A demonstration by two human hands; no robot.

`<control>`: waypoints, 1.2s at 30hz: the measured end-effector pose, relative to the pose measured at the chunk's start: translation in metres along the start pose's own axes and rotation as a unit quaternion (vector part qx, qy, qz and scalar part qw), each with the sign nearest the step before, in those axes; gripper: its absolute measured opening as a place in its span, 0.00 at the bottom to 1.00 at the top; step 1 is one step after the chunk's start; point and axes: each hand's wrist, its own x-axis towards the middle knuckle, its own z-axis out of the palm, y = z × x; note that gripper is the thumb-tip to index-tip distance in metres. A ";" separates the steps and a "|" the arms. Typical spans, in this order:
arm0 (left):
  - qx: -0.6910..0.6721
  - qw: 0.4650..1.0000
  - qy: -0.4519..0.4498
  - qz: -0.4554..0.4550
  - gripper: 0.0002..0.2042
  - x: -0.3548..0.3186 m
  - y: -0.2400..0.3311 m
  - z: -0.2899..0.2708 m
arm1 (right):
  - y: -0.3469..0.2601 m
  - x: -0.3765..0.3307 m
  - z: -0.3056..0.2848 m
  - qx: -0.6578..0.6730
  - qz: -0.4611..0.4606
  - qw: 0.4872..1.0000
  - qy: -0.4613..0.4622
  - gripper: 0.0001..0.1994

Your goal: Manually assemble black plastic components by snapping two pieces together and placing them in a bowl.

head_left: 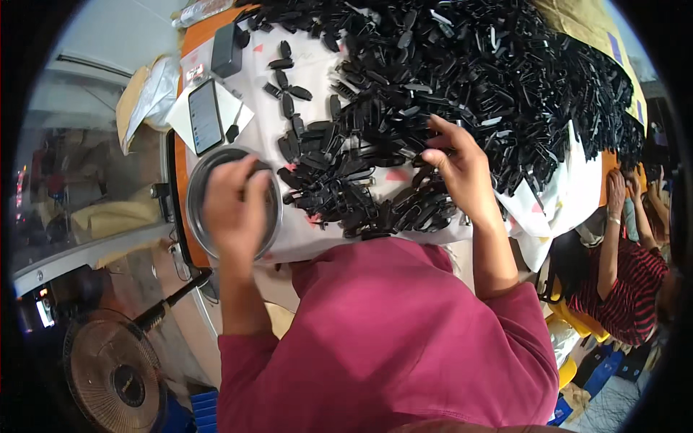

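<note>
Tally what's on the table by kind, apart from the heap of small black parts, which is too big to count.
Round metal dish: 1
Phone: 1
Black box-shaped item: 1
Person's own hands, left hand and right hand: 2
Total: 5

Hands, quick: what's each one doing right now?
Left hand: curled over the round metal dish; contents cannot be told.
Right hand: fingers pinching into the pile of black plastic parts.
</note>
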 end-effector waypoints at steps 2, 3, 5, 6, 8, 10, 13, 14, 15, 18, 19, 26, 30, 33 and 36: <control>-0.004 0.981 -0.066 -0.183 0.13 -0.020 -0.052 -0.016 | 0.011 0.004 0.003 -0.187 -0.135 0.972 -0.048 0.12; 0.011 0.977 -0.067 -0.203 0.13 -0.028 -0.063 -0.010 | 0.005 0.000 0.015 -0.176 -0.108 0.973 -0.100 0.11; 0.022 0.973 -0.074 -0.218 0.13 -0.028 -0.062 -0.003 | 0.012 -0.001 0.035 -0.294 -0.221 0.924 -0.104 0.11; 0.167 0.974 -0.037 -0.151 0.12 -0.027 -0.051 0.005 | 0.012 -0.001 0.045 -0.359 -0.226 0.898 -0.120 0.11; 0.302 0.950 0.002 -0.076 0.12 -0.015 -0.029 0.018 | 0.025 -0.002 0.053 -0.400 -0.217 0.885 -0.094 0.13; 0.129 0.989 -0.052 0.042 0.12 -0.002 -0.008 0.027 | 0.030 -0.005 0.052 -0.446 -0.200 0.868 -0.091 0.15; -0.048 0.980 -0.147 0.126 0.07 -0.003 0.028 0.076 | 0.032 -0.008 0.048 -0.451 -0.187 0.868 -0.089 0.14; -0.035 0.972 -0.182 0.142 0.06 -0.002 0.038 0.084 | 0.031 -0.009 0.044 -0.455 -0.182 0.868 -0.087 0.14; -0.040 0.971 -0.184 0.146 0.06 0.000 0.039 0.093 | 0.032 -0.009 0.039 -0.396 -0.186 0.897 -0.056 0.14; 0.049 0.969 -0.192 0.151 0.07 0.002 0.042 0.113 | 0.038 -0.014 0.016 -0.146 -0.091 0.985 -0.001 0.11; 0.063 0.967 -0.189 0.161 0.07 0.002 0.043 0.116 | 0.039 -0.015 0.008 -0.040 0.006 0.999 0.009 0.11; 0.043 0.957 -0.178 0.223 0.08 0.001 0.055 0.123 | 0.024 -0.017 -0.015 0.388 0.183 0.903 0.024 0.14; 0.053 0.949 -0.178 0.254 0.08 0.009 0.061 0.116 | 0.026 -0.027 -0.004 0.272 0.082 0.959 0.019 0.10; -0.387 0.887 -0.246 -0.056 0.08 0.013 0.058 0.105 | 0.009 -0.037 0.003 0.151 -0.011 0.988 0.004 0.16; -0.545 0.806 -0.197 -0.120 0.11 0.010 0.072 0.094 | -0.007 -0.029 0.002 0.166 -0.043 0.985 -0.003 0.19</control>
